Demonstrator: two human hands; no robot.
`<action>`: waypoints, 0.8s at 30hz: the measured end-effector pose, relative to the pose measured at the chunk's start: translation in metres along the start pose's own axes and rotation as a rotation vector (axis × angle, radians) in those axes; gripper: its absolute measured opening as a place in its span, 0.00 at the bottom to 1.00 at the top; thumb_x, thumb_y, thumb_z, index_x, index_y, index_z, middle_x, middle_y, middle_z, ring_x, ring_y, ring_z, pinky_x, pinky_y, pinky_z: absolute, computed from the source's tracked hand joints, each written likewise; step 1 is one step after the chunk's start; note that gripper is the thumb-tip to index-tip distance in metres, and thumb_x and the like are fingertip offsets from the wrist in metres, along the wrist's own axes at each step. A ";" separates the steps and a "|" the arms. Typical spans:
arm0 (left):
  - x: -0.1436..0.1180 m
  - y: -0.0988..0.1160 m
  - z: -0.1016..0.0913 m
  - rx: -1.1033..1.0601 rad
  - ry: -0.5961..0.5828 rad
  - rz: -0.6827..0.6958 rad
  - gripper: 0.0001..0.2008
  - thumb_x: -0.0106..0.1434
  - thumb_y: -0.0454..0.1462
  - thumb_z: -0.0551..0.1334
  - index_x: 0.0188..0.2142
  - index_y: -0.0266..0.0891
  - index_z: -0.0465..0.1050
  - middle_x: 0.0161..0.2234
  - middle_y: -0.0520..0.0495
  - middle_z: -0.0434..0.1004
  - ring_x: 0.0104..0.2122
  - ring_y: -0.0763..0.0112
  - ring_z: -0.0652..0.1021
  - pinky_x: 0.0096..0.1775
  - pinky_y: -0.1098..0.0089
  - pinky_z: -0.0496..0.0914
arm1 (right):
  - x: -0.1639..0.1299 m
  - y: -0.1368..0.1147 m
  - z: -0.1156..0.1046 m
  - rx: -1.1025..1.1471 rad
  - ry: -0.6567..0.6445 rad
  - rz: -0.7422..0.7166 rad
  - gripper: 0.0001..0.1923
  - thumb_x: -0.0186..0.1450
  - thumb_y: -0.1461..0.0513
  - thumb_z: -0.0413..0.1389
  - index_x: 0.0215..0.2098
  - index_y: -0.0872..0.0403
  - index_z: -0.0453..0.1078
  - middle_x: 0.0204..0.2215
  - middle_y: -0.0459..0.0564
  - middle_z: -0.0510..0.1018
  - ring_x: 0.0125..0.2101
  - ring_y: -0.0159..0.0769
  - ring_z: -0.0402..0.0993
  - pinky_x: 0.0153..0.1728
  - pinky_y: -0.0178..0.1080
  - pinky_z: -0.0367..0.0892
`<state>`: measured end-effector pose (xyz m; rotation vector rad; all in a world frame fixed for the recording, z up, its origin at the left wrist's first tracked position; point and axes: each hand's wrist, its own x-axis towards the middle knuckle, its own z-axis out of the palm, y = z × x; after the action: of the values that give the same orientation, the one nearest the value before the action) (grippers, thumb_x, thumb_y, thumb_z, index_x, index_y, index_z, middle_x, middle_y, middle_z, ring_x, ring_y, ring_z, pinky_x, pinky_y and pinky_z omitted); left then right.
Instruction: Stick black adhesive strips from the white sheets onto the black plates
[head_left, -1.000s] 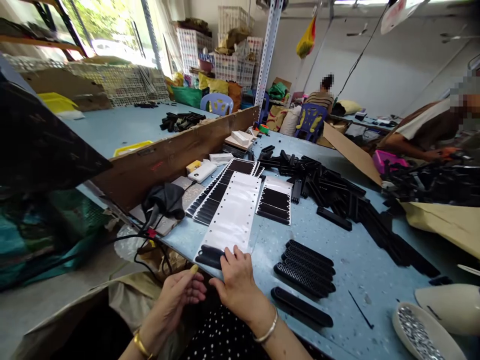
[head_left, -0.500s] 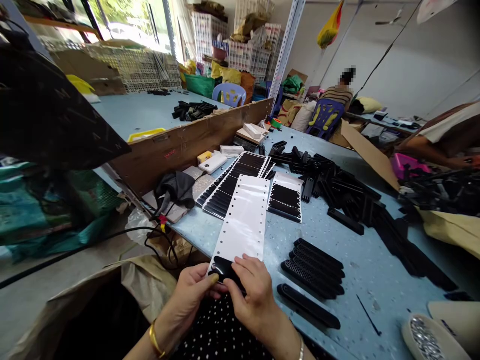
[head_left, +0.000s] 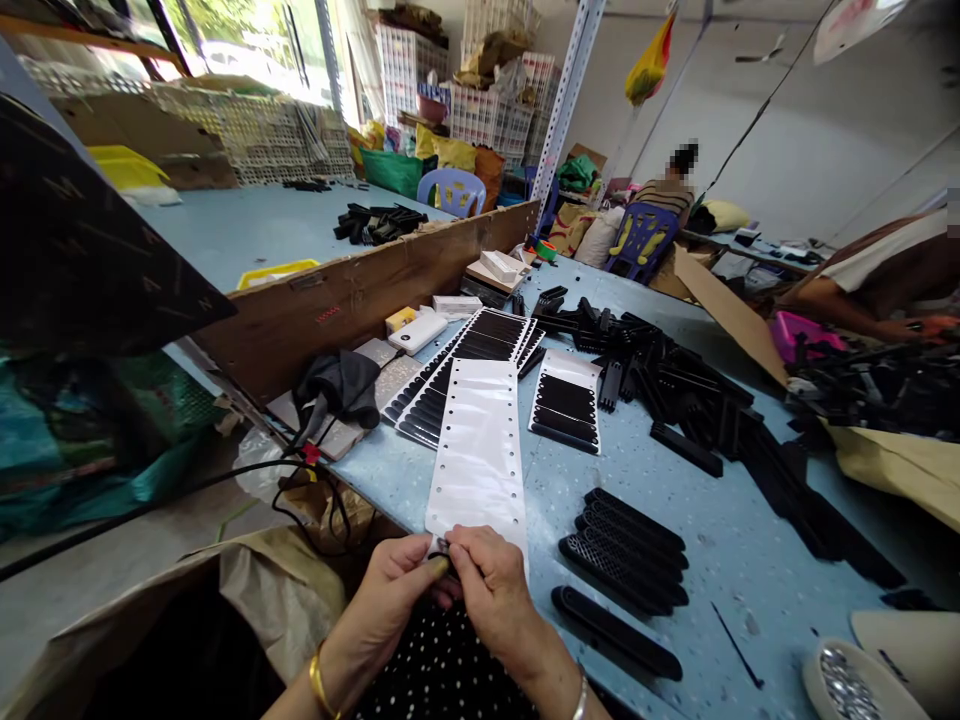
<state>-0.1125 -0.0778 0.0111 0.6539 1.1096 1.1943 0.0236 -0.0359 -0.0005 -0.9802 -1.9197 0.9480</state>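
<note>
A long white sticker backing sheet point(head_left: 480, 440), with small holes down both sides, slopes from the table edge towards my lap. My left hand point(head_left: 397, 580) is closed on its near left corner, thumb on top and fingers beneath. My right hand point(head_left: 491, 580) is closed too, thumb and fingers pinched at the end of a black sticker point(head_left: 442, 564) on that corner. Most of that sticker is hidden by my fingers. To the right lie a row of black textured strips point(head_left: 626, 550) and a single long black plastic piece point(head_left: 615, 635).
Sheets with black stickers point(head_left: 435, 390) lie behind, with a shorter sheet point(head_left: 566, 400) beside them. Black plastic parts point(head_left: 675, 370) are heaped at the right. A bowl of small metal pieces point(head_left: 847, 680) stands near right. A wooden board point(head_left: 352, 280) borders the left. Two other people sit farther off.
My right hand has moved left across the sheet's near end and its fingers have closed into a pinch. The black sticker, visible before, is now mostly covered. The view has shifted slightly.
</note>
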 end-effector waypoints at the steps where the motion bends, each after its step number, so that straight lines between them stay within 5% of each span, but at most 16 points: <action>1: 0.000 0.000 0.000 -0.011 0.001 -0.010 0.11 0.53 0.40 0.71 0.30 0.33 0.81 0.24 0.46 0.80 0.23 0.71 0.76 0.26 0.74 0.70 | 0.001 -0.001 0.000 0.016 -0.003 0.036 0.14 0.68 0.62 0.49 0.32 0.53 0.76 0.29 0.50 0.80 0.33 0.36 0.75 0.37 0.36 0.69; 6: 0.000 -0.003 0.001 -0.075 0.003 -0.066 0.14 0.52 0.41 0.73 0.33 0.32 0.80 0.25 0.44 0.81 0.24 0.67 0.80 0.26 0.74 0.72 | 0.007 -0.002 0.002 0.206 0.003 0.327 0.21 0.69 0.55 0.49 0.23 0.56 0.73 0.18 0.45 0.73 0.21 0.31 0.67 0.22 0.32 0.62; 10: 0.002 0.001 0.000 -0.069 0.034 -0.075 0.16 0.52 0.42 0.73 0.35 0.31 0.78 0.27 0.42 0.82 0.26 0.67 0.81 0.26 0.75 0.73 | 0.019 -0.003 -0.006 0.462 0.160 0.507 0.20 0.64 0.50 0.55 0.24 0.57 0.73 0.20 0.46 0.76 0.22 0.32 0.70 0.23 0.33 0.64; 15: 0.009 0.008 -0.009 0.080 0.211 -0.015 0.24 0.50 0.46 0.72 0.40 0.33 0.74 0.26 0.43 0.82 0.26 0.63 0.81 0.24 0.74 0.71 | 0.043 -0.016 -0.070 0.790 0.516 0.455 0.17 0.64 0.51 0.58 0.30 0.57 0.73 0.26 0.51 0.80 0.28 0.37 0.77 0.31 0.39 0.72; 19: 0.021 0.017 -0.025 0.546 0.374 0.200 0.21 0.50 0.47 0.69 0.40 0.38 0.74 0.16 0.53 0.74 0.17 0.66 0.75 0.21 0.72 0.66 | 0.031 -0.020 -0.131 0.600 0.721 0.307 0.14 0.64 0.53 0.59 0.34 0.57 0.74 0.24 0.48 0.78 0.26 0.36 0.76 0.31 0.39 0.73; 24: 0.017 0.034 -0.026 0.953 0.621 0.555 0.22 0.45 0.43 0.72 0.41 0.43 0.77 0.21 0.54 0.73 0.20 0.68 0.72 0.29 0.70 0.67 | -0.026 -0.013 -0.149 0.076 0.571 0.237 0.08 0.64 0.58 0.60 0.38 0.55 0.76 0.30 0.51 0.79 0.30 0.37 0.76 0.33 0.40 0.73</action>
<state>-0.1499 -0.0558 0.0261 1.4385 2.1623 1.3351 0.1589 -0.0242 0.0672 -1.2892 -1.3039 0.7557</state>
